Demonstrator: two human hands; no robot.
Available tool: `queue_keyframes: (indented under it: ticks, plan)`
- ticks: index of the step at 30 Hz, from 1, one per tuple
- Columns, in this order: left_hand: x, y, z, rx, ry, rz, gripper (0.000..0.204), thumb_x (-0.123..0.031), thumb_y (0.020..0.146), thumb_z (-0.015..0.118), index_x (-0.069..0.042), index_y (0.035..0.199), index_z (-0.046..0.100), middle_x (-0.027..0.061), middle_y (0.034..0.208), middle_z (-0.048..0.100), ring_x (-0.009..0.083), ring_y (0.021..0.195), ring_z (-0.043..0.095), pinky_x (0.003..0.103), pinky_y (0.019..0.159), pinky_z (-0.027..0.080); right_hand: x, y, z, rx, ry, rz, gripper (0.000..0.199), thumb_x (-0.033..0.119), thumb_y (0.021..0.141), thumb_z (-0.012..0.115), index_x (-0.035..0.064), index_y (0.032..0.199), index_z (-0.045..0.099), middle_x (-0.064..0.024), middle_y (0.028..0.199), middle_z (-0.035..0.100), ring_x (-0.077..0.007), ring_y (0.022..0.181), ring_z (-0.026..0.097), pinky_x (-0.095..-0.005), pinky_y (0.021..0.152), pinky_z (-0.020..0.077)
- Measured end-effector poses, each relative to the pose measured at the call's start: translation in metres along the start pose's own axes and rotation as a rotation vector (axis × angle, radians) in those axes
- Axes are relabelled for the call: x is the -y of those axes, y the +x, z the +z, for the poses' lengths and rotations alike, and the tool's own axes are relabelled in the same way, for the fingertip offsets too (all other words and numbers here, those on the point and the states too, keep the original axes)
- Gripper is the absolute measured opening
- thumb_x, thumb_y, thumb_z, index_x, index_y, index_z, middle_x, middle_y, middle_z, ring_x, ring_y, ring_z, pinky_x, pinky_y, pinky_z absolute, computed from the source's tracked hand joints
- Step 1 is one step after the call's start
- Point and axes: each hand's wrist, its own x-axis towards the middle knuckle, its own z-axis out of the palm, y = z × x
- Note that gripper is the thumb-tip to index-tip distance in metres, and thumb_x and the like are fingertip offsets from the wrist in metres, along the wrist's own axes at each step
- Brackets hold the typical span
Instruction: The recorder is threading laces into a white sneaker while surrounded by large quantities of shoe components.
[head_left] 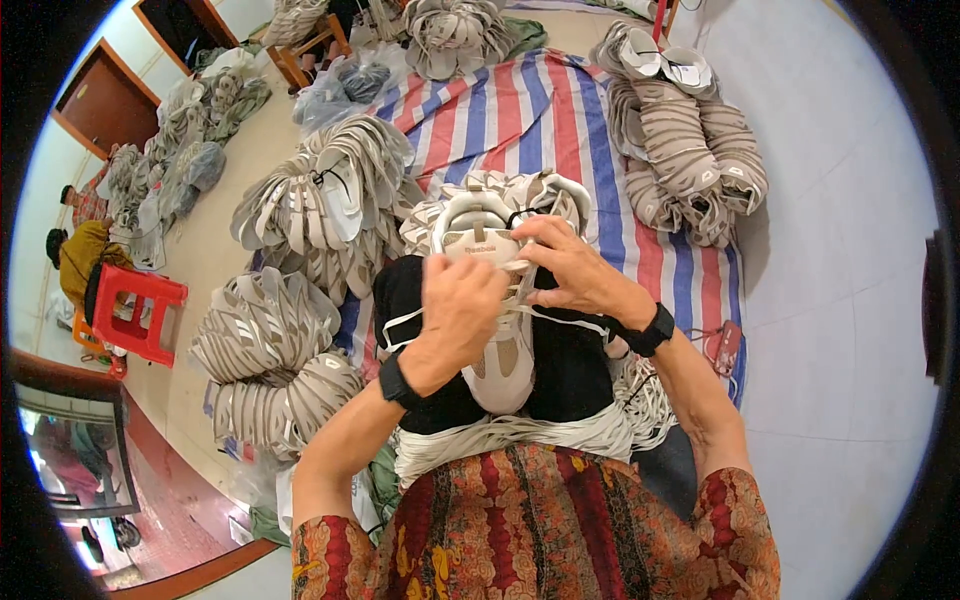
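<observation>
While the pale shoe (pixel 497 330) lies lengthwise straight out from my lap, my left hand (pixel 460 310) and right hand (pixel 575 268) close together on its far end, pinching the white lace (pixel 560 318) between them.

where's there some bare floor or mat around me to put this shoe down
The pale floor on your right, past the striped mat, is bare. A strip of mat between the shoe upper on your lap and the right-hand stacks is also free. Your left is crowded with fanned bundles of uppers. Both hands, left and right, hold the shoe.
</observation>
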Motion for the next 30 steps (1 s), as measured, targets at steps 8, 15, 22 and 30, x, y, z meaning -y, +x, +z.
queue_keyframes:
  ticks: [8, 15, 22, 30]
  plan:
    - [0.014, -0.022, -0.010, -0.074, -0.268, -0.264, 0.011, -0.008, 0.066, 0.067, -0.009, 0.072, 0.058, 0.0017, 0.069, 0.056, 0.0206, 0.072, 0.052, 0.033, 0.068, 0.035, 0.026, 0.004, 0.026, -0.136, 0.071, 0.146, 0.024, 0.016, 0.067, 0.070, 0.0109, 0.090, 0.062, -0.0139, 0.128, 0.037, -0.0336, 0.123, 0.027, -0.0425, 0.103, 0.0215]
    - [0.010, -0.023, -0.013, -0.071, -0.241, -0.203, 0.010, -0.008, 0.067, 0.066, -0.008, 0.072, 0.058, 0.0020, 0.069, 0.054, 0.0216, 0.072, 0.050, 0.034, 0.070, 0.035, 0.028, 0.005, 0.034, -0.144, 0.078, 0.207, 0.013, 0.018, 0.070, 0.069, 0.0111, 0.080, 0.063, -0.0111, 0.131, 0.038, -0.0350, 0.125, 0.024, -0.0445, 0.104, 0.0195]
    - [0.028, -0.035, -0.023, -0.131, -0.476, -0.201, 0.010, -0.007, 0.071, 0.062, -0.004, 0.080, 0.060, 0.0076, 0.078, 0.057, 0.0243, 0.078, 0.053, 0.033, 0.071, 0.040, 0.066, -0.007, 0.024, -0.071, 0.190, 0.074, 0.009, 0.012, 0.073, 0.067, 0.0081, 0.080, 0.063, -0.0164, 0.125, 0.040, -0.0338, 0.120, 0.034, -0.0406, 0.100, 0.0281]
    - [0.046, -0.023, -0.006, -0.139, -0.326, -0.325, 0.041, -0.008, 0.072, 0.063, -0.002, 0.112, 0.053, 0.0170, 0.110, 0.054, 0.0289, 0.101, 0.052, 0.034, 0.087, 0.040, 0.066, 0.006, 0.032, -0.321, 0.097, 0.274, 0.009, 0.005, 0.077, 0.057, 0.0019, 0.085, 0.059, -0.0131, 0.078, 0.054, -0.0297, 0.068, 0.056, -0.0367, 0.060, 0.0457]
